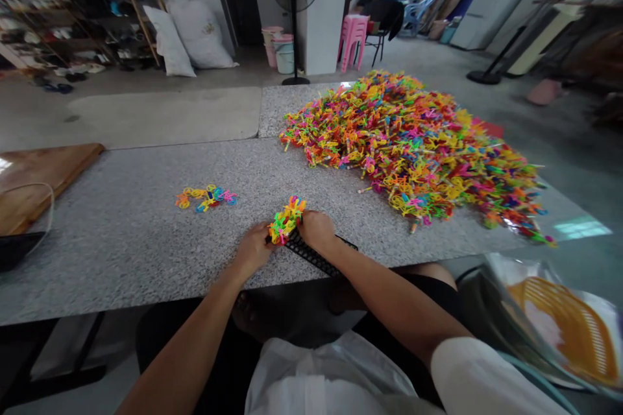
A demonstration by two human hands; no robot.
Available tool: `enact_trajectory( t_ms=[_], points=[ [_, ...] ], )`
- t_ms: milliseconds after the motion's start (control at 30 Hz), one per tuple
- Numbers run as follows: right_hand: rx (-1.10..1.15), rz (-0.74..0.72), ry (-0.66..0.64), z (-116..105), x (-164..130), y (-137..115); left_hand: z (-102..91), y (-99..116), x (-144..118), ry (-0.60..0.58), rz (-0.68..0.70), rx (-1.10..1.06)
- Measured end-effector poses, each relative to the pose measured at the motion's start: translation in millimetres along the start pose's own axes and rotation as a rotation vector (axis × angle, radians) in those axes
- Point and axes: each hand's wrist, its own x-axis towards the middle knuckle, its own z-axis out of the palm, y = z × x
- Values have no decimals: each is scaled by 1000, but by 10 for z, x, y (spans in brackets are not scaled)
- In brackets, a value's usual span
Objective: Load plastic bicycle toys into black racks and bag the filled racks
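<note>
A black tray with rows of holes (pixel 312 255) lies slanted at the front edge of the table, its left end covered by a bunch of small bright plastic pieces (pixel 287 220) in yellow, green, orange and pink. My left hand (pixel 254 248) is closed round that left end. My right hand (pixel 316 231) is closed over the tray just right of the bunch, fingertips against the pieces; what it pinches is hidden. Several similar loose pieces (pixel 207 196) lie on the table to the left.
A large heap of the same coloured pieces (pixel 409 142) covers the right of the speckled stone table (pixel 146 240). A wooden board (pixel 48 175) lies at the far left. An orange basket (pixel 567 324) stands low at right. Beyond the table stands a fan (pixel 293 0).
</note>
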Motion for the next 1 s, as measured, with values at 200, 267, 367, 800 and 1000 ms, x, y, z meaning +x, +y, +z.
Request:
enact_trajectory(
  t_ms=[200, 267, 367, 800, 1000],
  points=[
    [206, -73, -135, -358, 108, 392, 8, -194, 89, 7, 80, -12],
    [141, 99, -6, -552, 187, 717, 1, -195, 119, -2, 82, 9],
    [-51, 408, 205, -738, 256, 1161, -11, -134, 131, 1, 49, 63],
    [-162, -81, 101, -281, -380, 1117, 22, -94, 141, 18, 33, 25],
    [-259, -64, -9, -412, -217, 1161, 67, 73, 152, 23, -12, 14]
  ],
)
